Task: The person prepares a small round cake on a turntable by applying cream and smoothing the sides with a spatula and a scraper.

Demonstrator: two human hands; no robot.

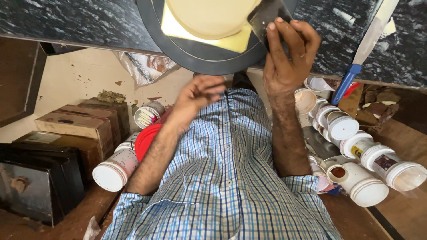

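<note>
At the far left, cardboard boxes sit beside a dark case. Just right of them lie white jars, one on its side, and a red lid.

The left hand hangs in mid-air above the checked shirt. Its fingers are curled loosely, the grip narrow and holding nothing. It is near the black ring but apart from it.

The ring lies on the dark speckled tabletop at the far centre. Inside it are a yellow sheet and a cream disc lying on top of the sheet.

The right hand is raised at the ring's right edge. Its thumb and fingers pinch a dark flat scraper, the grip closed on it. The blade rests over the disc and the ring's rim.

Further right, a tool with a blue handle leans from the tabletop edge. Below it lies a heap of white tubs with lids, some open, on the brown surface at the near right.
</note>
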